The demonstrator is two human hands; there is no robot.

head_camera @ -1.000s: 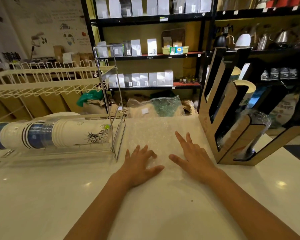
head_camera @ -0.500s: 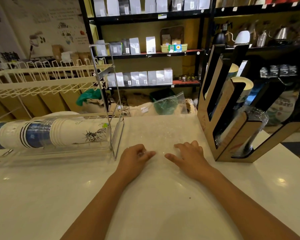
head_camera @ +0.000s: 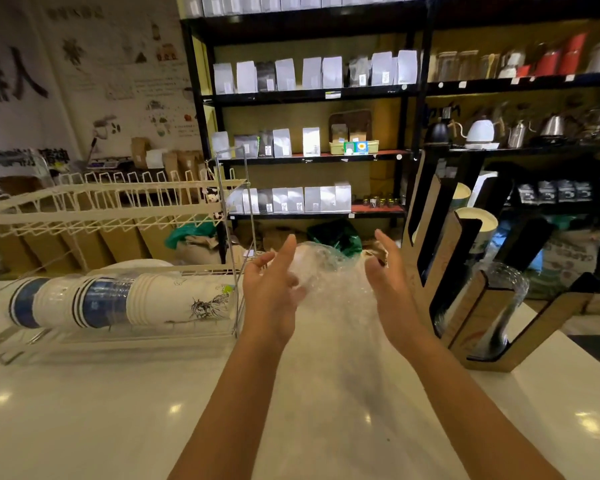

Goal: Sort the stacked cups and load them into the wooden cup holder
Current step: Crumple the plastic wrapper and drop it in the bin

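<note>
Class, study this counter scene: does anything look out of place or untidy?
Yes. A crumpled clear plastic wrapper hangs between the left hand and right hand, and the stacked cups lie sideways in the wire rack, outside the wooden cup holder.

We see open white counter (head_camera: 125, 410) near us. A tall wire rack (head_camera: 234, 237) with stacked cups (head_camera: 118, 303) blocks the left, the slanted wooden cup holder (head_camera: 465, 306) blocks the right, and crinkly clear plastic (head_camera: 329, 271) fills the gap between.
</note>
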